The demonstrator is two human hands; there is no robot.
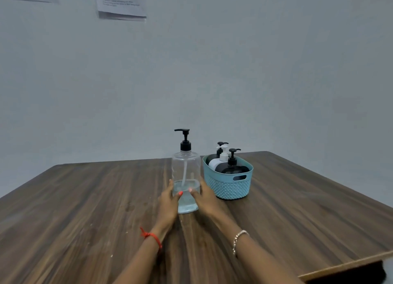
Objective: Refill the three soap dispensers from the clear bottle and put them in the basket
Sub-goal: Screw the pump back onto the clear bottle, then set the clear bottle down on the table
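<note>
Upright clear bottle [186, 169], a third full, stands just beside the blue basket [227, 188] holding three dispensers [232, 168].

Both forearms reach in from the near edge of the table [85, 198] and converge toward its middle. The left hand [168, 203] and the right hand [209, 202] curl round the lower part of the clear bottle [186, 169] from either side, thumbs at the front with tips close together. A red thread [150, 237] circles the left wrist, a pale bracelet [237, 240] the right.

I see open table [85, 209] left and near. The clear bottle [186, 169] stands just beside the basket [227, 187] at right, with only a narrow gap between.
</note>
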